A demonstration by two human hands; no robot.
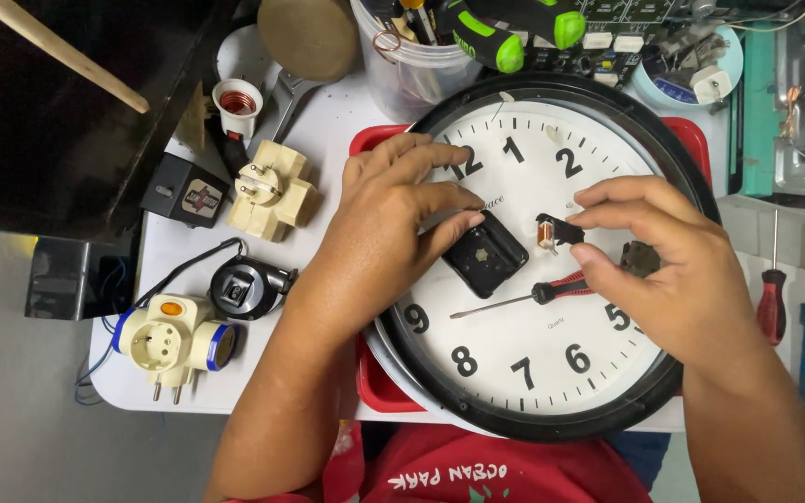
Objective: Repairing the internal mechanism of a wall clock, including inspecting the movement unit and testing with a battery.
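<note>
- hands meet over a round wall clock (552, 373) with a black rim and white dial, lying face up on a red tray (375, 387) at the near edge of the white desk (328, 121).
- left hand (393, 224) rests on the dial, its thumb and fingers closed on a square black clock movement (484, 253) at the dial's centre.
- right hand (673, 270) pinches a small black part with a copper coil (552, 233) between thumb and forefinger, just beside the movement.
- small screwdriver (524, 298) with a red-and-black handle lies across the dial under the right hand, its tip pointing toward the desk's left edge.
- cream plug adapters (272, 191) and a black adapter (185, 193) sit near the left edge, well apart from the clock.
- clear tub of tools (412, 65) with green handles stands at the far edge, touching the clock's rim.
- red-handled screwdriver (771, 303) lies by the right edge.
</note>
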